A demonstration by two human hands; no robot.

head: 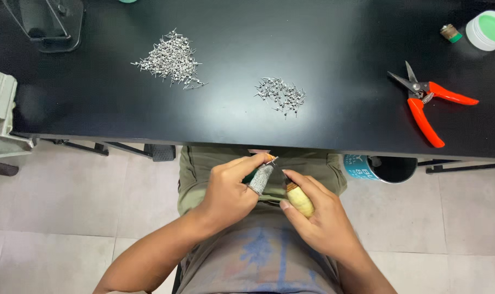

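Both hands are held over the person's lap, just below the near edge of the black tabletop (334, 43). The left hand (228, 190) has its fingers closed in a pinch around a small metal pin (272, 159), which sticks out at the fingertips; its thumb wears a grey mesh finger guard (260, 178). The right hand (318, 215) is curled shut around a small tool with a yellowish wooden handle (299, 199), whose dark tip points up toward the left hand's fingertips. The 2 hands are near each other, the tool tip just beside the guarded thumb; whether the tip touches the pin cannot be told.

On the tabletop lie 2 loose heaps of the same kind of small metal pins: a larger pile (171, 59) to the left and a smaller pile (280, 95) nearer the middle, well apart from the hands. Farther right lies a pair of orange-handled snips (430, 103), and in the far right corner a round white tub with green contents (488, 30) beside a small capped bottle (450, 33). A blue-banded cup (379, 167) shows under the tabletop edge at the right.
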